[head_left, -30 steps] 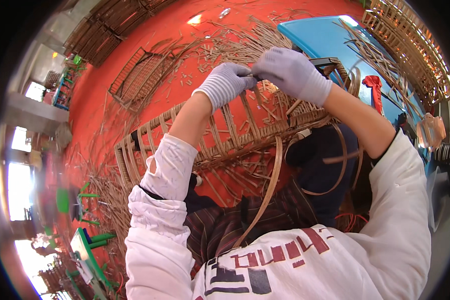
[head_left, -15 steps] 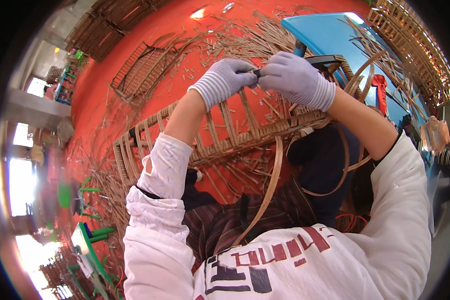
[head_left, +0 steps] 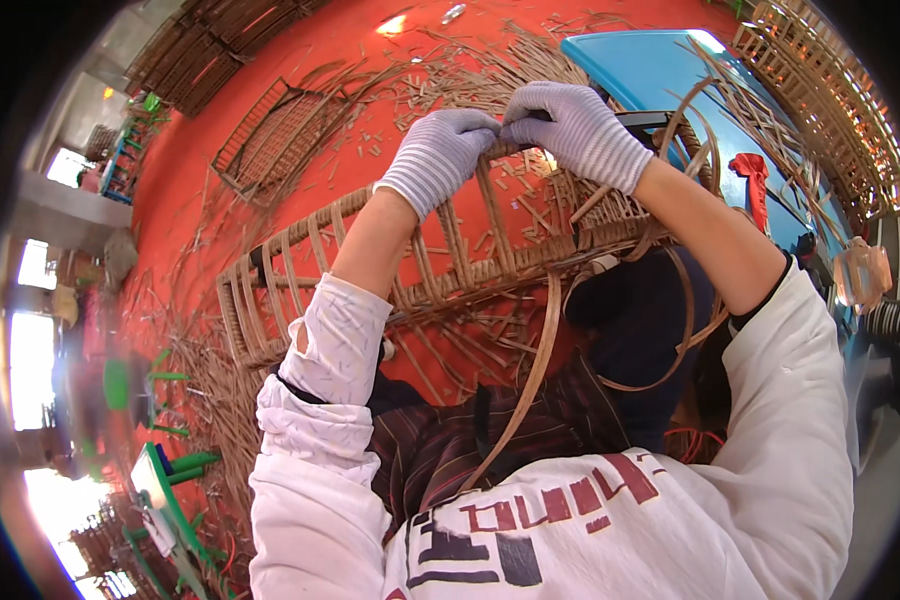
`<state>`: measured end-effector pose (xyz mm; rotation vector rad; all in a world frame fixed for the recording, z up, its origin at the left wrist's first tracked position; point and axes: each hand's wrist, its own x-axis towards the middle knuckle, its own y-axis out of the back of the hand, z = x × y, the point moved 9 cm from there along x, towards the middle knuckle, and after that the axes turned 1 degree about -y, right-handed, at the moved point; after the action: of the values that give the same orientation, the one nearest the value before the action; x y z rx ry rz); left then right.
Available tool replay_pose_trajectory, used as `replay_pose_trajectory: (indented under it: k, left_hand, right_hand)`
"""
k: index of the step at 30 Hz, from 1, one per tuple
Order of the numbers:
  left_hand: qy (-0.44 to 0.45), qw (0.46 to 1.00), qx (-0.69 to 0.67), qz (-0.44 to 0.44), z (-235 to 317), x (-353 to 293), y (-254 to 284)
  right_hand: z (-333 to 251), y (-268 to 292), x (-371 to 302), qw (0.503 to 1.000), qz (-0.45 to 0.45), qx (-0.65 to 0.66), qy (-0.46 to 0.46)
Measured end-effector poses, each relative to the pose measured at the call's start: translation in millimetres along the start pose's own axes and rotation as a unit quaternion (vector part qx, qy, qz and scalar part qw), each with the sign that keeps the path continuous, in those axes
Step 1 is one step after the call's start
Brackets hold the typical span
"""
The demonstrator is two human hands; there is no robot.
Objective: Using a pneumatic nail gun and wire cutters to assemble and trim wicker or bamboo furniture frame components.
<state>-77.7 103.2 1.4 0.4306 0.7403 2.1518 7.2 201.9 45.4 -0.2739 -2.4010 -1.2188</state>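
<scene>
A woven rattan frame (head_left: 450,287), with a dark bar and strips wound round and across it, stands before my legs. My left hand (head_left: 438,158), in a white-and-grey striped knit glove, closes on its far rail. Just right of it my gloved right hand (head_left: 578,135) is also closed, thumb and fingers pinched together against the same rail; what lies between those fingertips is hidden. The two hands' fingertips nearly touch. A long loose strip (head_left: 540,370) hangs from the near rail down over my lap, and another strip (head_left: 688,300) loops by my right knee.
At the right a blue table (head_left: 630,60) holds more strips and a red-handled tool (head_left: 750,185). Another woven panel (head_left: 280,135) lies on the red floor (head_left: 190,190) among scattered offcuts. Stacked woven pieces (head_left: 205,50) stand far left; a tall woven piece (head_left: 830,100) is far right.
My right hand has risen slightly and moved left, its fingers now curled down at the rail. My left hand keeps nearly the same place. The dark piece between my fingertips no longer shows.
</scene>
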Motion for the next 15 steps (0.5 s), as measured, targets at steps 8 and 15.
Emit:
replay_pose_trajectory:
  k: [8, 15]
  left_hand:
    - [-0.028, 0.999, -0.002, 0.017, 5, -2, -3]
    - [0.006, 1.000, -0.005, 0.006, 3, -2, -3]
  right_hand:
    - [5, -2, -1, 0.998, -0.006, -0.001, -0.065]
    - [5, 3, -5, 0.997, 0.011, 0.015, -0.069]
